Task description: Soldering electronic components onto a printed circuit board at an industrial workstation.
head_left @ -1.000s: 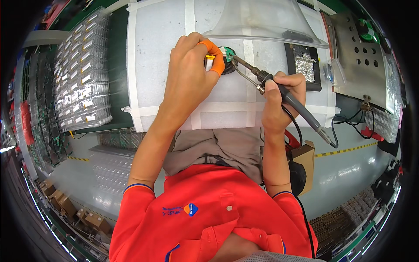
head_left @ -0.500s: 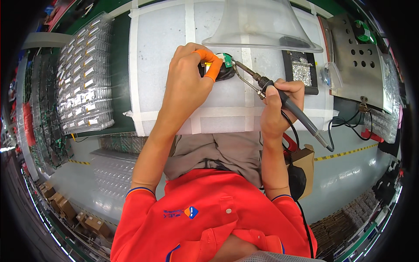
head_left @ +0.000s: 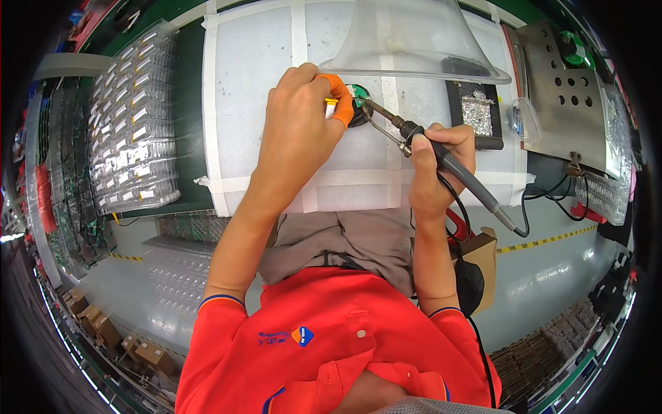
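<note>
Taking the green circuit board (head_left: 361, 92) as our landmark, we saw the left hand (head_left: 298, 131) just to its left, the nearer of the two, thumb and forefinger curled toward each other at the board's left edge; we could not tell whether they were clamped on it. A yellow-and-white part (head_left: 331, 109) showed in the loop they made, left of the board. The board itself sat over a round black base (head_left: 362, 119) on the white-covered tabletop (head_left: 252, 131), with the soldering iron (head_left: 472, 183) reaching its right side. The iron's long axis ran from the board down and rightward, and the right hand (head_left: 441, 162), lower right of the board and farther from it, was closed around the handle. Counting from left to right, we found several clear trays (head_left: 138, 124) well left of the board, too overlapped to number; two orange finger covers (head_left: 343, 116) beside it; one yellow-and-white part; one board; one base; one iron; one clear hood (head_left: 414, 45) beyond the board and to its right; one black tray (head_left: 491, 143) of shiny bits right of it; and one perforated metal box (head_left: 545, 65) farther right.
</note>
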Action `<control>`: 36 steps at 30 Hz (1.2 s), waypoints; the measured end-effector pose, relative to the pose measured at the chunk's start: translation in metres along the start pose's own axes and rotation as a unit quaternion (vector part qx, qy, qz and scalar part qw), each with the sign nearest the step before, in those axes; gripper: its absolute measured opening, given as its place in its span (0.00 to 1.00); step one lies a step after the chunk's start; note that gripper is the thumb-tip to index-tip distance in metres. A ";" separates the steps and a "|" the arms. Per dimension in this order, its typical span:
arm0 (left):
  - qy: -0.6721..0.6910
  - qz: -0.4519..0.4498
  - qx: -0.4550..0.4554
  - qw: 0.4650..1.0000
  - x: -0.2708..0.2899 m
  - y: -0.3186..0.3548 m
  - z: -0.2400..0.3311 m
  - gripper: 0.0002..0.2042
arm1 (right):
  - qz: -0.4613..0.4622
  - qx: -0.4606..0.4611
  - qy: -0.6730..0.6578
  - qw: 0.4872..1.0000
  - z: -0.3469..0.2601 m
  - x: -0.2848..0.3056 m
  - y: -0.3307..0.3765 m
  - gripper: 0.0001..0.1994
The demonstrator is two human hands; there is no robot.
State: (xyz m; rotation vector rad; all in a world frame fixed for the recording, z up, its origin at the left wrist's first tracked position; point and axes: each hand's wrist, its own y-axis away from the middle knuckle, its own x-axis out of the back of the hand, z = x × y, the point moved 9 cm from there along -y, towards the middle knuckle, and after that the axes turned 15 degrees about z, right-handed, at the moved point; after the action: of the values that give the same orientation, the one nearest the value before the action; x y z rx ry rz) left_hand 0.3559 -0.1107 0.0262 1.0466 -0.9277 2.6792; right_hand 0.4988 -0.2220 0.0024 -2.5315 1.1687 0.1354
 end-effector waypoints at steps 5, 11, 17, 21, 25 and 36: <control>0.014 0.000 -0.015 1.000 0.000 -0.001 0.001 0.05 | -0.006 -0.001 0.002 1.000 0.000 -0.001 0.000 0.08; 0.017 -0.002 -0.013 1.000 0.000 -0.002 0.001 0.04 | -0.011 0.002 0.011 1.000 0.000 -0.002 0.000 0.08; 0.035 0.013 -0.004 0.999 0.001 0.000 0.000 0.04 | -0.028 -0.006 0.017 0.999 -0.001 -0.006 0.004 0.08; 0.035 0.011 0.006 0.999 0.002 0.000 0.001 0.04 | -0.030 0.008 0.021 0.999 -0.002 -0.006 0.007 0.08; 0.021 0.004 -0.019 1.000 -0.002 -0.001 0.001 0.04 | -0.005 0.002 0.005 1.000 -0.004 -0.002 0.003 0.08; 0.133 -0.032 0.164 0.977 0.003 -0.006 -0.033 0.05 | 0.079 0.086 0.038 0.992 -0.009 0.025 -0.008 0.10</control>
State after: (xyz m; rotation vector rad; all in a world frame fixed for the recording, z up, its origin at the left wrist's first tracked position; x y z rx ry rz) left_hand 0.3366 -0.0871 0.0117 0.7210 -0.4066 2.8846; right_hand 0.5204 -0.2387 0.0074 -2.3121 1.3496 -0.0226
